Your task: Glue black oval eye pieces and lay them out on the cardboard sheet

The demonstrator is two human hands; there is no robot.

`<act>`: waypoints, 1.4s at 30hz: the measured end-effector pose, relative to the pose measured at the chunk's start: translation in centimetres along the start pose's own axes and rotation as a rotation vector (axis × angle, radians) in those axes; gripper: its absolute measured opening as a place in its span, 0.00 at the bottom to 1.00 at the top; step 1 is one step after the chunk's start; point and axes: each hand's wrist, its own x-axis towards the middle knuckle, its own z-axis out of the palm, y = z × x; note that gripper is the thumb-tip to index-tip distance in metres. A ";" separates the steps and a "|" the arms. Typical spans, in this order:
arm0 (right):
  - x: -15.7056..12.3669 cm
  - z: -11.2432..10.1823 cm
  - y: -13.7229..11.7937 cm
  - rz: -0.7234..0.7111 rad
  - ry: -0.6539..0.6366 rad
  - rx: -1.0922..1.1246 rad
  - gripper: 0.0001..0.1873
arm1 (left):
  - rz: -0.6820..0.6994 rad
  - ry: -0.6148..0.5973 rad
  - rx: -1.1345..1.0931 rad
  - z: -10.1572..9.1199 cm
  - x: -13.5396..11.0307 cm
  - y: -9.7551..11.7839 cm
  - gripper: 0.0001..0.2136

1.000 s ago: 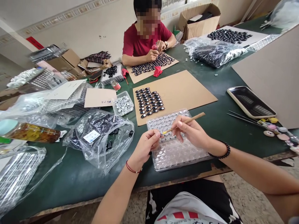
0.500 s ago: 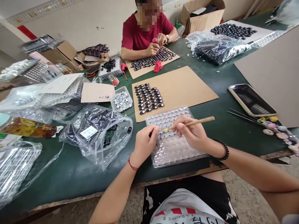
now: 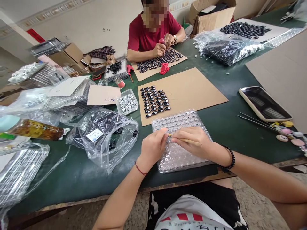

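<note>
My right hand [image 3: 195, 140] grips a thin wooden stick [image 3: 191, 141] with a yellow tip, now lying low under the fingers. Its tip end meets the fingertips of my left hand [image 3: 154, 145], which is closed in a pinch; whatever sits between those fingers is too small and hidden to name. Both hands are over a clear plastic tray [image 3: 177, 161] of round cells. Small shiny parts fill its far rows, while the near cells look bare. Just beyond lies a cardboard sheet [image 3: 199, 88] carrying rows of glossy black oval pieces [image 3: 157, 103] with silvery spots.
A tub of small silvery parts [image 3: 128, 103] and an open plastic bag [image 3: 112, 137] of black pieces lie to the left. On the right are a phone [image 3: 265, 103] and tweezers [image 3: 257, 121]. Across the table a person [image 3: 153, 40] handles similar black pieces on another cardboard sheet.
My right hand has come left and tipped the stick down, bringing its yellow tip to my left fingertips. The whole view has shifted slightly.
</note>
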 end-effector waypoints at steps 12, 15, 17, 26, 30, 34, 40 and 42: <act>0.0 0.2 0.2 0.042 0.011 -0.028 0.06 | -0.086 0.040 -0.042 -0.2 0.3 -0.2 0.11; 0.3 0.0 0.0 0.105 0.034 0.007 0.07 | -0.217 0.025 -0.312 -0.5 0.6 -0.3 0.11; 0.4 -0.1 -0.1 0.168 0.042 0.064 0.07 | -0.301 -0.002 -0.516 -0.7 0.8 -0.4 0.11; 0.3 -0.5 -0.2 0.262 0.152 0.168 0.07 | -0.309 0.026 -0.590 -1.1 0.8 0.3 0.11; 0.4 -0.6 -0.4 0.260 0.151 0.167 0.06 | -0.308 0.031 -0.614 -1.4 0.7 0.3 0.11; 0.4 -0.8 -0.6 0.222 0.196 0.221 0.04 | -0.304 0.053 -0.778 -1.5 0.5 -0.3 0.13; 0.0 -1.0 -0.9 0.269 0.270 0.347 0.02 | -0.217 -0.069 -0.933 -1.6 0.2 0.2 0.16; -0.2 -1.0 -0.9 0.273 0.256 0.388 0.02 | -0.219 -0.108 -0.931 -1.7 0.0 0.7 0.15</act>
